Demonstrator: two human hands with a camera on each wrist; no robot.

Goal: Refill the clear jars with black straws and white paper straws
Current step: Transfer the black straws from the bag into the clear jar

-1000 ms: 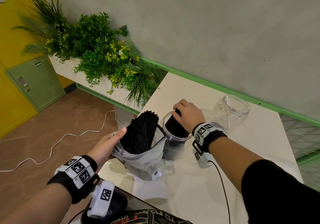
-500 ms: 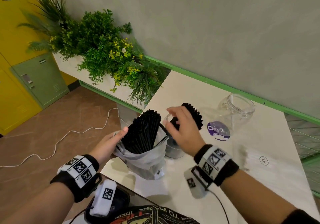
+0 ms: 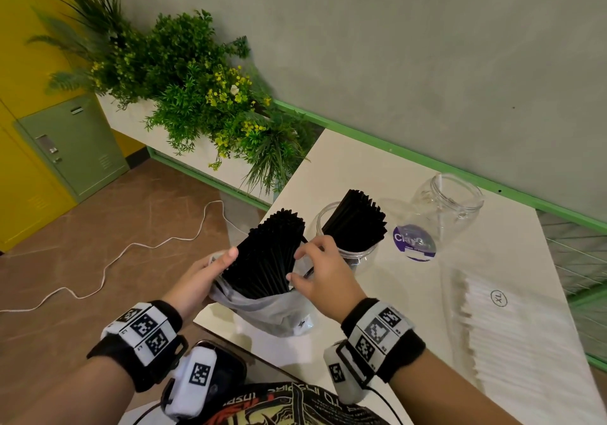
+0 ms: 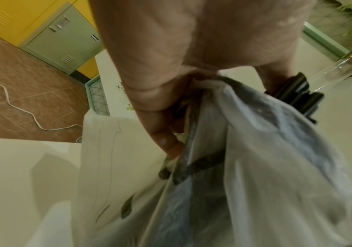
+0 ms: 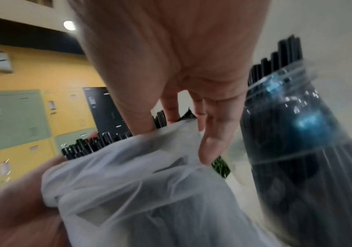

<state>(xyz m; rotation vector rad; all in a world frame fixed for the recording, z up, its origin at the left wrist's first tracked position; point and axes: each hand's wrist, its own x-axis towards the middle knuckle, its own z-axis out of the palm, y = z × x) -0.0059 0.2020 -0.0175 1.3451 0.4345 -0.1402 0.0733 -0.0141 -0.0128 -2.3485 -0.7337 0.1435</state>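
A person stands at a white counter (image 3: pixel 410 293) and looks down at both hands. Two clear jars stand toward its far side. The nearer jar (image 3: pixel 345 244) already holds a thick bundle of black straws (image 3: pixel 356 221) leaning to the right, so that part of the refill looks well under way. The farther jar (image 3: pixel 446 201), to the right, is empty. A pack of white paper straws (image 3: pixel 512 332) lies flat on the near right of the counter and looks untouched, so the white straws are judged still to be done.

A thin plastic bag (image 3: pixel 262 306) stands at the near left edge of the counter, just left of the filled jar, with many more black straws (image 3: pixel 266 257) sticking up out of it. The left hand (image 3: pixel 200 277) grips the left side of the bag, fingers curled round the plastic and thumb against the straws. The right hand (image 3: pixel 322 273) is at the bag's right rim, holding nothing, fingers loosely spread with the tips at the straws, apparently reaching for another bunch. Plants (image 3: pixel 197 96) fill a planter beyond the counter's far left.
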